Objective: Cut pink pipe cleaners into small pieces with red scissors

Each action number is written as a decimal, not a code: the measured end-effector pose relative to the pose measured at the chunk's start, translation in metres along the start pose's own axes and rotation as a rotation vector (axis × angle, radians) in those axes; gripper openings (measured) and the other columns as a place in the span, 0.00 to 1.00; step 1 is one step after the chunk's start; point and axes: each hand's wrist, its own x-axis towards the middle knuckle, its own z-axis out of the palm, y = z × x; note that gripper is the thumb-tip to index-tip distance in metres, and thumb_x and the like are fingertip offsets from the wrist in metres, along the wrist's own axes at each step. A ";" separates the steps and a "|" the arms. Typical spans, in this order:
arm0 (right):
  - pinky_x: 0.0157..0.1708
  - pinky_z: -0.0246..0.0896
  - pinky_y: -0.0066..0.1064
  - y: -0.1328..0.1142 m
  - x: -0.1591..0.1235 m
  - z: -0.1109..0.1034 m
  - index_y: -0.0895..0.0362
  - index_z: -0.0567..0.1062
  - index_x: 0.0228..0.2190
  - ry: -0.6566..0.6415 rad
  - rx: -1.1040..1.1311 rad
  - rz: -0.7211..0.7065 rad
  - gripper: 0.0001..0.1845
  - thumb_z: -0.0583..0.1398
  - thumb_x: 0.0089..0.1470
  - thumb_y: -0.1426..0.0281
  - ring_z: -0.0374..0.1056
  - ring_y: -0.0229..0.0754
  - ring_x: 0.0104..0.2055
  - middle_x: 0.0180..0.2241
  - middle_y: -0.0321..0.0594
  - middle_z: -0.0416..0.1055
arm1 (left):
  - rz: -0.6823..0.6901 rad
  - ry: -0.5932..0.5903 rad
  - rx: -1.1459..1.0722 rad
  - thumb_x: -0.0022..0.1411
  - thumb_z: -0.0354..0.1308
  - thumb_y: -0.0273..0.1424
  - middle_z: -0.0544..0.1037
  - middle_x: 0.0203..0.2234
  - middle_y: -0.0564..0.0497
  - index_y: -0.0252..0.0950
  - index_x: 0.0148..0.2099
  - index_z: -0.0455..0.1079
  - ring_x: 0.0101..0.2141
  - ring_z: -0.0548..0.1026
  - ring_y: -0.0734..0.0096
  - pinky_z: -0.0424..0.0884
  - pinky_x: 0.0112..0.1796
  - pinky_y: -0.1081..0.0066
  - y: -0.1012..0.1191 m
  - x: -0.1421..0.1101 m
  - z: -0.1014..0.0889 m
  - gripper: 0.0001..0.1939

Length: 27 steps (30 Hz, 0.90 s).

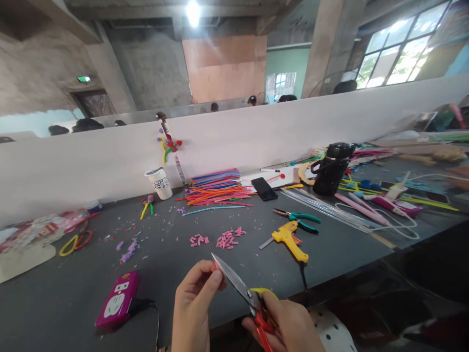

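1. Left hand (196,298), bottom center: thumb and index pinched together on a pink piece (217,265), mostly hidden by my fingertips.
2. Right hand (291,322), bottom, right of center: fingers wrapped around the handles of the scissors (234,282).
3. Scissors angle up-left; blades look nearly together, tip at the pink piece. Can't tell if they touch it.
4. Pink bits (227,238): loose clusters on the table (168,256), frame center, just above my left hand.
5. Glue gun (289,239) right of center, pliers (302,218) just above it.
6. Stems (214,190) piled mid-frame, phone (264,189) right beside them.
7. Purple bits (128,253) left of center; magenta box (117,301) lower left, cable attached.
8. Cup (161,186) upright, left of the stems.
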 end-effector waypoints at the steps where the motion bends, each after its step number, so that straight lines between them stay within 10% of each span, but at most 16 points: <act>1: 0.16 0.45 0.24 0.000 0.000 0.000 0.53 0.59 0.21 -0.006 0.018 0.018 0.14 0.56 0.47 0.59 0.64 0.35 0.16 0.14 0.28 0.65 | -0.002 0.001 -0.001 0.47 0.61 0.32 0.68 0.19 0.53 0.34 0.26 0.71 0.24 0.65 0.74 0.62 0.27 0.76 0.001 0.000 0.000 0.06; 27: 0.17 0.43 0.25 -0.004 -0.003 -0.003 0.53 0.60 0.21 0.033 -0.008 -0.001 0.12 0.57 0.44 0.60 0.62 0.35 0.16 0.14 0.28 0.62 | 0.140 0.083 0.124 0.46 0.60 0.31 0.74 0.24 0.51 0.35 0.27 0.72 0.28 0.69 0.70 0.66 0.30 0.76 0.008 -0.003 0.001 0.05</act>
